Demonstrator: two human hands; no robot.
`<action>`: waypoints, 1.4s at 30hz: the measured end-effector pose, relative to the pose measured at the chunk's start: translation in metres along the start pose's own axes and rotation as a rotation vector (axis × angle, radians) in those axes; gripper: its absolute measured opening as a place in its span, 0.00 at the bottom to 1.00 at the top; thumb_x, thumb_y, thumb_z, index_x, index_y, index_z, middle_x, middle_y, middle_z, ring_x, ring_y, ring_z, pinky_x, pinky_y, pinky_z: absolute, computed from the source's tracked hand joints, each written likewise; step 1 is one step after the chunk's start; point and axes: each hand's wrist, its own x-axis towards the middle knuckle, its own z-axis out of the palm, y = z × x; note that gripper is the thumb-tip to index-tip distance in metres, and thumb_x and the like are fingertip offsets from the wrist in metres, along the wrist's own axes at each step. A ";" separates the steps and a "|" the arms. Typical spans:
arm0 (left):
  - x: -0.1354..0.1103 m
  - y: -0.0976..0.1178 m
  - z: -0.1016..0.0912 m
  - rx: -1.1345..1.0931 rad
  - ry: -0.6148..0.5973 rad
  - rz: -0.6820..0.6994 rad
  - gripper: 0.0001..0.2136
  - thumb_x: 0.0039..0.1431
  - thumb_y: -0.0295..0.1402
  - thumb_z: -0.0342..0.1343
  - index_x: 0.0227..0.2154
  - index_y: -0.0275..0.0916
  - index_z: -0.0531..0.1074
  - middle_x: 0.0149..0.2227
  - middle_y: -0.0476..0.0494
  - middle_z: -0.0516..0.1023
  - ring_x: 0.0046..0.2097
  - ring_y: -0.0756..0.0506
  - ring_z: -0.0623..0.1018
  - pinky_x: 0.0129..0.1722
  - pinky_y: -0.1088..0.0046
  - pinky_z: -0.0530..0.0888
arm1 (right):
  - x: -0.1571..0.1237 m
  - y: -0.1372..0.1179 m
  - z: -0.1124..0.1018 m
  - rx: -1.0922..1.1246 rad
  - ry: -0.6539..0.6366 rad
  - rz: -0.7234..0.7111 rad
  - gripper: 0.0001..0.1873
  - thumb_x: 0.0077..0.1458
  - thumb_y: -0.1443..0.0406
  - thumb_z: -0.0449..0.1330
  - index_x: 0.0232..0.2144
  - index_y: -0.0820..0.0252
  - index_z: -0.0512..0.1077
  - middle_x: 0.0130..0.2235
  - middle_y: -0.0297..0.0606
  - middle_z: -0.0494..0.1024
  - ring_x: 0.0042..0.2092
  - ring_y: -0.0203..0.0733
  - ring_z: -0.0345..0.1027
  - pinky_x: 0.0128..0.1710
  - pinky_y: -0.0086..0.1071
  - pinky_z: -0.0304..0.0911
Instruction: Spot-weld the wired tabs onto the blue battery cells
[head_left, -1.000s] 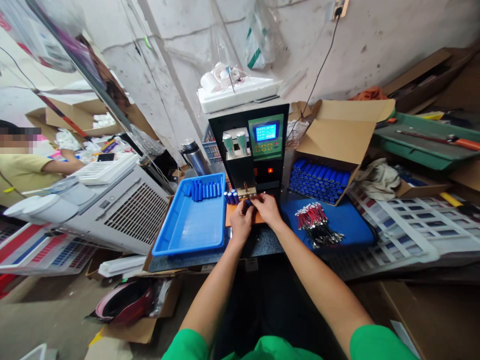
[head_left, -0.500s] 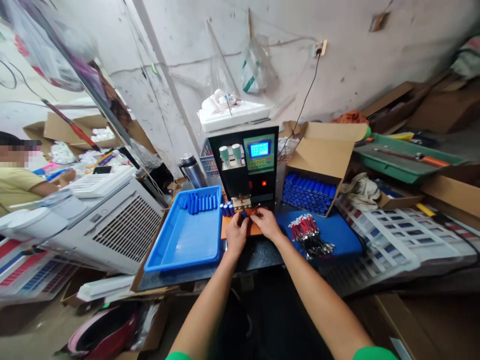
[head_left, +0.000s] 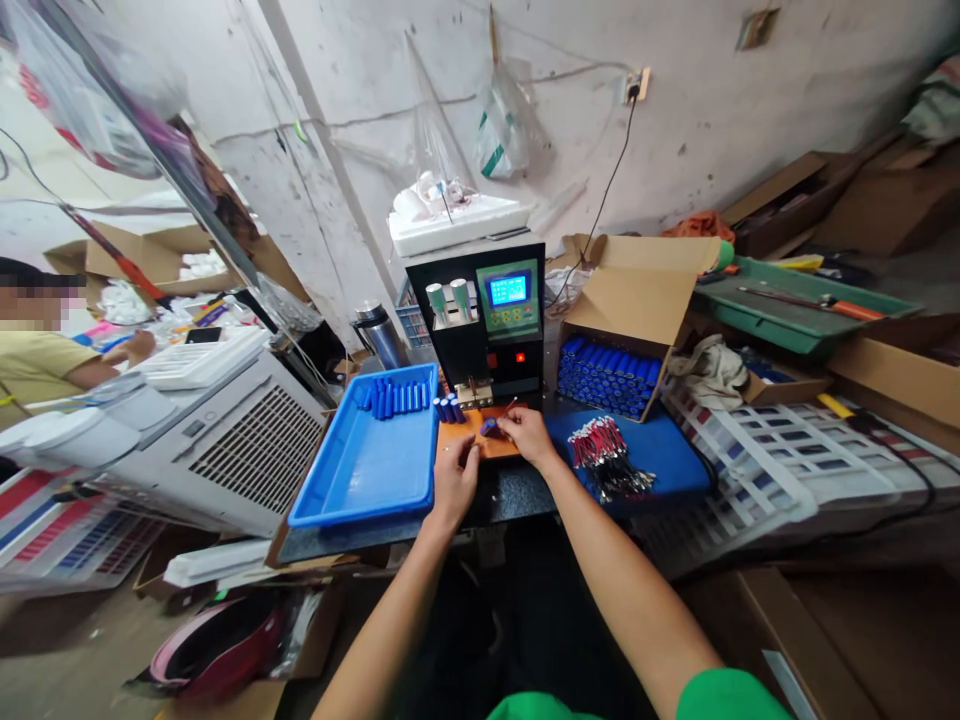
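Note:
My right hand (head_left: 527, 437) pinches a blue cylindrical battery cell (head_left: 490, 428) at its right end, just over the orange work plate (head_left: 487, 447). A thin wire lead sticks up by the fingertips. My left hand (head_left: 455, 480) is at the plate's front left edge, thumb apart from the fingers, apart from the cell and with nothing visible in it. Behind the hands stands a black spot welder (head_left: 480, 350) with a lit blue screen. A few blue cells (head_left: 448, 410) stand upright beside its electrodes (head_left: 474, 393).
On the left is a blue tray (head_left: 367, 480) with a row of cells (head_left: 397, 397). An open carton (head_left: 630, 300) of blue cells stands to the right, behind a bundle of red and black wires (head_left: 607, 455) on a blue surface. Another person (head_left: 37, 350) sits far left.
My left hand has let go of the cell and drawn back toward the lower left. The right hand keeps the cell, now farther from the electrodes. The camera view has shifted slightly.

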 end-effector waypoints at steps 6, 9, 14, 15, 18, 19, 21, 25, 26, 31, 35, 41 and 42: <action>0.004 -0.001 -0.001 0.206 -0.054 0.179 0.12 0.60 0.30 0.57 0.47 0.40 0.75 0.39 0.41 0.79 0.41 0.42 0.77 0.45 0.63 0.73 | 0.003 0.005 0.003 -0.042 -0.002 -0.019 0.12 0.46 0.57 0.59 0.22 0.59 0.71 0.21 0.34 0.72 0.25 0.39 0.64 0.26 0.30 0.57; 0.005 -0.005 0.000 0.249 -0.073 0.198 0.13 0.60 0.31 0.57 0.47 0.39 0.74 0.39 0.41 0.78 0.42 0.42 0.77 0.45 0.62 0.73 | 0.003 0.007 0.004 -0.104 0.031 -0.041 0.10 0.47 0.58 0.59 0.24 0.60 0.72 0.24 0.36 0.75 0.29 0.41 0.68 0.29 0.31 0.61; 0.005 -0.008 -0.004 0.225 -0.066 0.230 0.14 0.62 0.31 0.54 0.50 0.38 0.72 0.44 0.38 0.77 0.44 0.43 0.76 0.45 0.63 0.75 | 0.002 0.008 0.002 -0.120 0.053 -0.053 0.10 0.48 0.59 0.58 0.26 0.60 0.73 0.27 0.38 0.77 0.31 0.42 0.70 0.33 0.33 0.63; 0.008 -0.008 -0.005 0.244 -0.063 0.270 0.14 0.63 0.30 0.53 0.50 0.38 0.72 0.46 0.37 0.76 0.47 0.42 0.76 0.47 0.62 0.74 | 0.002 0.009 0.002 -0.122 0.055 -0.058 0.10 0.48 0.59 0.59 0.26 0.60 0.73 0.28 0.38 0.77 0.31 0.42 0.70 0.33 0.33 0.63; 0.026 -0.005 -0.006 0.353 -0.187 0.415 0.15 0.62 0.26 0.50 0.50 0.40 0.73 0.50 0.37 0.76 0.51 0.41 0.74 0.51 0.60 0.73 | 0.003 0.012 0.002 -0.116 0.063 -0.053 0.10 0.47 0.58 0.60 0.26 0.59 0.73 0.27 0.38 0.77 0.31 0.42 0.70 0.32 0.32 0.63; 0.034 -0.004 -0.006 0.393 -0.269 0.456 0.16 0.62 0.24 0.50 0.50 0.40 0.74 0.49 0.38 0.77 0.49 0.41 0.74 0.50 0.60 0.73 | 0.004 0.013 0.002 -0.104 0.063 -0.043 0.10 0.47 0.58 0.60 0.26 0.59 0.73 0.27 0.38 0.77 0.30 0.42 0.70 0.30 0.31 0.63; 0.048 -0.002 -0.005 0.467 -0.429 0.512 0.16 0.61 0.23 0.50 0.48 0.40 0.75 0.46 0.39 0.79 0.45 0.41 0.75 0.48 0.60 0.73 | 0.006 0.014 0.003 -0.061 0.058 -0.016 0.11 0.47 0.57 0.60 0.25 0.59 0.72 0.25 0.36 0.75 0.27 0.40 0.68 0.27 0.30 0.61; 0.055 0.004 -0.010 0.498 -0.543 0.546 0.14 0.62 0.24 0.49 0.47 0.38 0.75 0.43 0.37 0.79 0.44 0.40 0.74 0.48 0.59 0.72 | 0.007 0.009 -0.001 0.037 0.059 0.083 0.14 0.44 0.54 0.63 0.25 0.59 0.70 0.21 0.31 0.70 0.21 0.35 0.61 0.19 0.27 0.55; 0.051 0.005 -0.013 0.462 -0.529 0.541 0.14 0.63 0.25 0.48 0.48 0.38 0.74 0.44 0.37 0.78 0.45 0.40 0.74 0.48 0.59 0.72 | 0.006 0.007 -0.004 0.058 0.053 0.108 0.15 0.43 0.54 0.64 0.25 0.59 0.70 0.20 0.30 0.69 0.20 0.34 0.59 0.18 0.27 0.53; 0.021 0.020 -0.030 0.100 -0.344 0.322 0.16 0.64 0.30 0.49 0.54 0.40 0.70 0.48 0.38 0.76 0.48 0.42 0.74 0.50 0.63 0.72 | -0.011 -0.011 -0.019 0.076 -0.058 0.107 0.16 0.42 0.54 0.66 0.24 0.60 0.70 0.16 0.27 0.64 0.18 0.31 0.54 0.17 0.25 0.48; 0.001 0.039 -0.031 -0.274 -0.251 -0.006 0.17 0.61 0.39 0.57 0.50 0.38 0.73 0.43 0.40 0.78 0.45 0.43 0.77 0.47 0.66 0.73 | -0.033 -0.027 -0.025 0.091 -0.211 0.151 0.16 0.43 0.54 0.66 0.24 0.60 0.69 0.16 0.26 0.64 0.17 0.30 0.52 0.16 0.25 0.45; -0.014 0.056 -0.020 -0.678 -0.183 -0.302 0.23 0.51 0.40 0.66 0.48 0.35 0.74 0.40 0.40 0.80 0.33 0.49 0.74 0.30 0.75 0.68 | -0.067 -0.039 -0.022 0.179 -0.369 0.271 0.17 0.44 0.53 0.66 0.24 0.59 0.67 0.15 0.24 0.62 0.16 0.29 0.51 0.16 0.24 0.41; -0.016 0.057 -0.018 -0.738 -0.169 -0.347 0.23 0.50 0.40 0.66 0.47 0.35 0.74 0.39 0.40 0.80 0.31 0.50 0.74 0.29 0.76 0.68 | -0.071 -0.038 -0.021 0.188 -0.383 0.287 0.17 0.44 0.53 0.66 0.25 0.59 0.67 0.15 0.24 0.62 0.16 0.29 0.51 0.16 0.24 0.41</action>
